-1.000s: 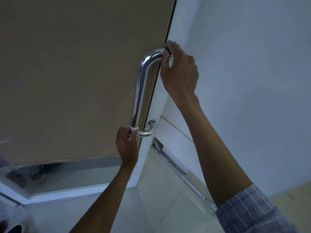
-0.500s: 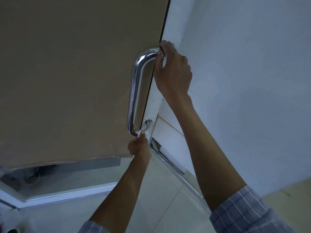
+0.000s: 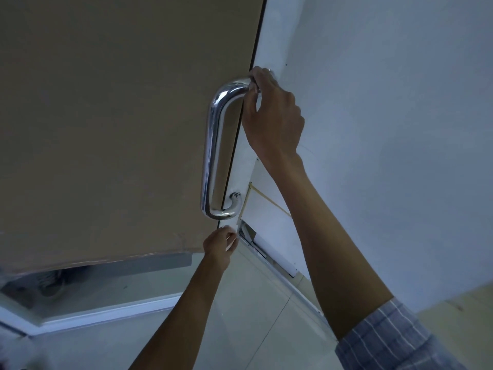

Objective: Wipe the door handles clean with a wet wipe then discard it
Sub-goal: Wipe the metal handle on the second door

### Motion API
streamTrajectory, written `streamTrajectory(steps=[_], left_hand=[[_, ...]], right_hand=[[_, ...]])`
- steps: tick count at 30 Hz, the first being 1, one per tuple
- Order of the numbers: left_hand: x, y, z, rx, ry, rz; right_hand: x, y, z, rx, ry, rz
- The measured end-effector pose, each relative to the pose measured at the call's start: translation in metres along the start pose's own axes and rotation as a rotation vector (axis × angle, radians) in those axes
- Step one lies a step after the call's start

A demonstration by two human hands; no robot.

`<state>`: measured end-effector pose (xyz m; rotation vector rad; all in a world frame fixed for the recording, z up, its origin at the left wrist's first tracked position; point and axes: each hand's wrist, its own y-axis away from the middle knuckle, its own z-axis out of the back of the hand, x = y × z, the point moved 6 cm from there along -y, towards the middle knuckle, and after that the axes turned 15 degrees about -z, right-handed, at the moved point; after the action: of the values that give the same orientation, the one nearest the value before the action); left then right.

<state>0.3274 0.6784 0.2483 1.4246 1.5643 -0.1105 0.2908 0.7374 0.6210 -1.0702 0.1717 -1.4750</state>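
Single head view, close, facing door handle (image 3: pixel 213 148), tilted downward

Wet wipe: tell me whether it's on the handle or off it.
Off. The wet wipe, pinched in the left hand, sits below the door handle, apart from it.

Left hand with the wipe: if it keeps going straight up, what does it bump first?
Probably the bottom bend of the door handle, just above the left hand holding the wipe. Depth is unclear.

Left hand (image 3: pixel 220 241) below door handle (image 3: pixel 213 153) — apart
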Motion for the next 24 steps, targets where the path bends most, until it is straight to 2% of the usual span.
streamTrajectory(steps=[4, 10, 20, 24], left_hand=[[-0.004, -0.002, 0.045, -0.058, 0.087, 0.054], [-0.057, -0.01, 0.065, -0.148, 0.127, -0.162], [-0.102, -0.008, 0.044, 0.023, 0.063, -0.238], [-0.108, -0.004, 0.037, 0.004, -0.112, -0.367]], right_hand=[[0.0, 0.004, 0.003, 0.016, -0.013, 0.008], [0.002, 0.01, 0.011, 0.001, -0.023, 0.024], [0.001, 0.014, 0.013, -0.004, -0.051, 0.032], [0.002, 0.014, 0.015, -0.017, -0.057, 0.041]])
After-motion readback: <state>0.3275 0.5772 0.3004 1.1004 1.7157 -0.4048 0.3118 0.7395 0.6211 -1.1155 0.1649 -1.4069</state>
